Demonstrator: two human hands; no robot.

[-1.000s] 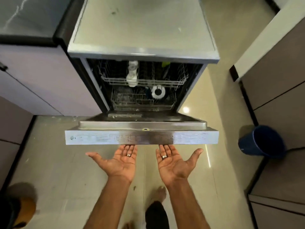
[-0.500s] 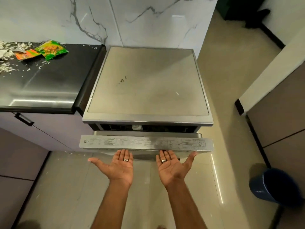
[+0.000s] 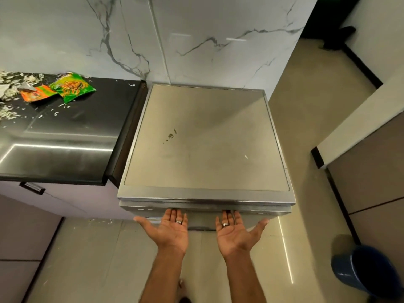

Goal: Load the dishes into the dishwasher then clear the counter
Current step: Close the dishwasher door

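Observation:
The steel dishwasher (image 3: 205, 141) stands below me with its door (image 3: 205, 209) pushed up flush against the body. My left hand (image 3: 170, 231) and my right hand (image 3: 235, 234) are both palm-up with fingers spread, their fingertips touching the door's front just under its top edge. Neither hand holds anything. The racks and dishes inside are hidden. On the black counter (image 3: 61, 145) to the left lie a green snack wrapper (image 3: 72, 86), an orange wrapper (image 3: 36, 95) and scattered white scraps (image 3: 11, 88).
A blue bin (image 3: 367, 272) stands on the tiled floor at lower right beside brown cabinets (image 3: 371, 171). A marble wall (image 3: 175, 40) rises behind the dishwasher. A drawer handle (image 3: 31, 188) sticks out under the counter edge.
The dishwasher door has swung up from nearly flat to shut, pushed by both palms. The racks have gone from sight and my view has risen to show the counter.

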